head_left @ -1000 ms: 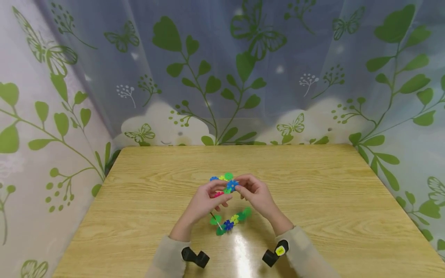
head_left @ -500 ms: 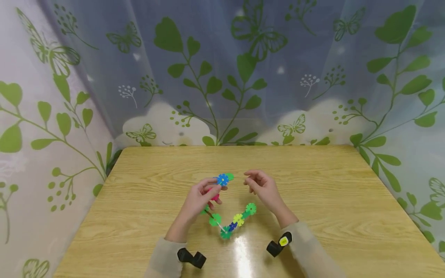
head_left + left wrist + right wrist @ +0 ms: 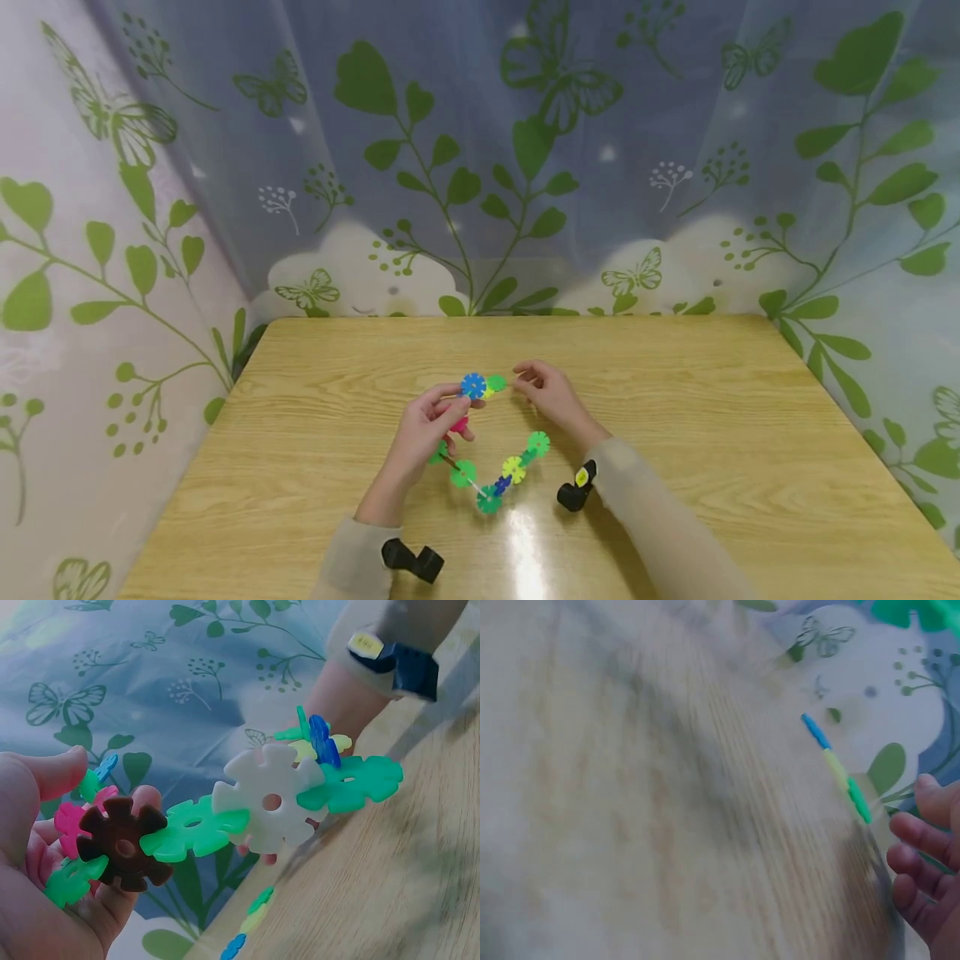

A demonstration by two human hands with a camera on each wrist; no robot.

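Observation:
My left hand point(image 3: 420, 429) pinches a chain of joined plastic snowflake discs near its blue end disc point(image 3: 473, 386). A pink disc point(image 3: 71, 829), a brown disc point(image 3: 124, 844) and a white disc point(image 3: 268, 801) are linked through green ones. In the head view the chain bends below the hand, past a yellow disc point(image 3: 513, 469), up to a green end disc point(image 3: 538, 443). My right hand point(image 3: 551, 393) holds nothing, its fingers loosely bent just right of a short strip point(image 3: 497, 383) of blue, yellow and green discs on the table.
The wooden table point(image 3: 675, 400) ends at a blue curtain point(image 3: 480, 167) printed with leaves and butterflies. A pale patterned curtain stands along the left side. A black wrist camera point(image 3: 576, 492) sits at my right sleeve, another point(image 3: 412, 560) at the left.
My right hand has let go of the blue disc, drawn away to the right, then moved back left toward the short strip. My left hand has shifted slightly left with the chain.

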